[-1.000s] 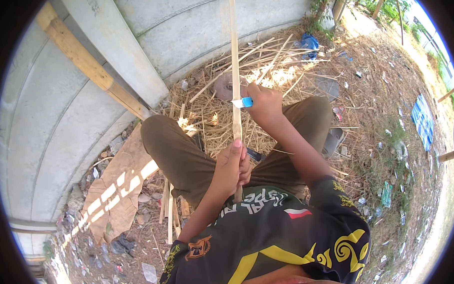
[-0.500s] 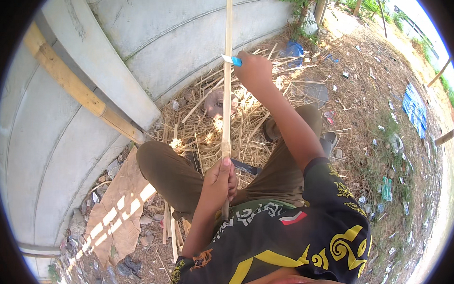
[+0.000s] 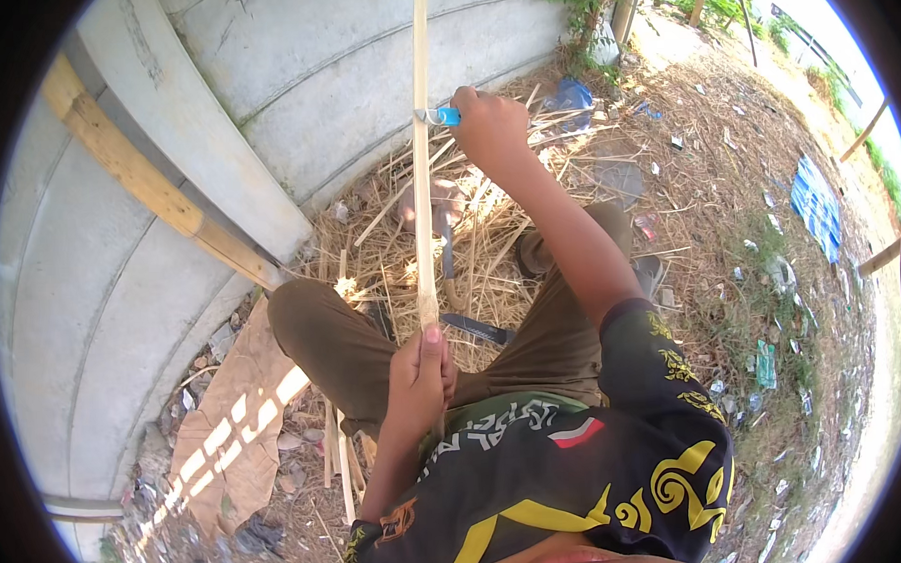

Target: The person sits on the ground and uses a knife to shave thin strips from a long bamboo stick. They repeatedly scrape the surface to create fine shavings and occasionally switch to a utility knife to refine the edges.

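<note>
Running upward over the pale shavings (image 3: 489, 245), the long split-bamboo strip (image 3: 425, 223) looks light, stiff yet springy, perhaps sharp-edged — best grasped at its near end, where the left hand (image 3: 419, 375) wraps its fingers — while the right hand (image 3: 492, 129) grips a blue-handled knife (image 3: 449, 117) against it.

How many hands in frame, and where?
2: the left hand wraps the pale strip near the lap; the right hand is farther up, holding the blue-handled blade at the strip. No others show.
</note>
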`<state>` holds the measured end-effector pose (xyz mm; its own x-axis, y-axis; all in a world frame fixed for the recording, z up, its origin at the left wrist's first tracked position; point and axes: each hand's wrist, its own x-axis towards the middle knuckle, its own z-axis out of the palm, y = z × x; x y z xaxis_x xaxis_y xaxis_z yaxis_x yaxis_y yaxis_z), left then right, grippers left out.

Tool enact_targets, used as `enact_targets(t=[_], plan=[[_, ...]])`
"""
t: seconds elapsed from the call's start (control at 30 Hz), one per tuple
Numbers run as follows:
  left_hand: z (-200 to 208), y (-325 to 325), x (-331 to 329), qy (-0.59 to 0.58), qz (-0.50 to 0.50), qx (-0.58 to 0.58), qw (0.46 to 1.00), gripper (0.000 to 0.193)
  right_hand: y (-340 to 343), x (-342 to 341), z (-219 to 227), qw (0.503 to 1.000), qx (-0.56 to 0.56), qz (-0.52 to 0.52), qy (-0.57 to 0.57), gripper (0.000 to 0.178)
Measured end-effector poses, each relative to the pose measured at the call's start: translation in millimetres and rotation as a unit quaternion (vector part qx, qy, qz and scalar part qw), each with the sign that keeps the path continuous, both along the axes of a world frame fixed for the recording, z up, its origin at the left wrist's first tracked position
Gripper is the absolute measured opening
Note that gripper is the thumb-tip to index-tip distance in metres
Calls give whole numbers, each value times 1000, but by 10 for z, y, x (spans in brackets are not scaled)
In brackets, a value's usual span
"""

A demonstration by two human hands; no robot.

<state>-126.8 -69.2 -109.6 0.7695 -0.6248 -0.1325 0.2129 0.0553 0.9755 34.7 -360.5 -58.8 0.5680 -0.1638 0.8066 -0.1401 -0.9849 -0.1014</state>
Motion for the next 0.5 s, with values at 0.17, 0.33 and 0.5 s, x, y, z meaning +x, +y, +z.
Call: enact_targets(t=[0.17, 0.33, 0.5], plan=[[-244, 246, -154, -63, -23, 95, 993, 45, -577, 291, 607, 980, 115, -134, 89, 21], [-255, 303, -145, -34, -73, 76, 994, 41, -1123, 314, 690, 982, 101, -153, 53, 15], [-87, 29, 152, 17, -36, 63, 997, 42, -474, -196, 53, 988, -27, -34, 149, 12]])
